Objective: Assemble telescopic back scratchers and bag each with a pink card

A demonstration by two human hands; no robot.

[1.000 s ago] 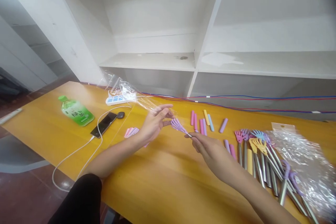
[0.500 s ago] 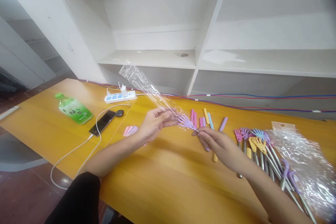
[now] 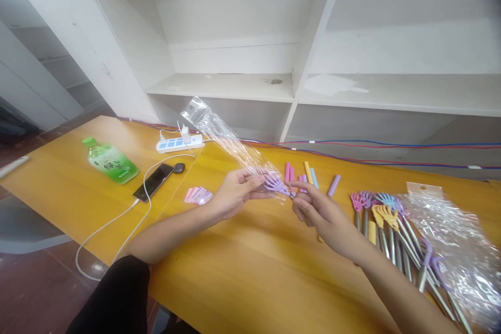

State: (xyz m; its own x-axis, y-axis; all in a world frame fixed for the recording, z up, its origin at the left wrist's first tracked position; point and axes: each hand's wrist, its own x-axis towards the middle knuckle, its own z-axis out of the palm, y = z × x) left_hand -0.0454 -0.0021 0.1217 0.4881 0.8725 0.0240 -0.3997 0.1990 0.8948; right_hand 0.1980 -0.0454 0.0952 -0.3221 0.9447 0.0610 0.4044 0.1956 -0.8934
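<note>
My left hand (image 3: pixel 239 192) is pinched on the lower end of a long clear plastic bag (image 3: pixel 219 133), which slants up and left from the fingers. Inside the bag's mouth lies the clawed head of a purple back scratcher (image 3: pixel 277 185). My right hand (image 3: pixel 319 212) closes on its short metal shaft just behind the claws, the index finger stretched along the bag's edge. How far the shaft runs under the right palm is hidden. Behind the hands lie several coloured handle sleeves (image 3: pixel 333 186) in pink, yellow, blue and purple.
To the right are a pile of back scratchers (image 3: pixel 391 219) and a stack of clear bags (image 3: pixel 450 229). On the left stand or lie a green tea bottle (image 3: pixel 111 162), a phone (image 3: pixel 153 182), a power strip (image 3: pixel 180 143) and small cards (image 3: pixel 198 195). Shelving (image 3: pixel 235 86) rises behind the table.
The purple claws have gone deeper into the bag's mouth, and the bag has come slightly right and down. My right index finger has moved up to the bag's edge.
</note>
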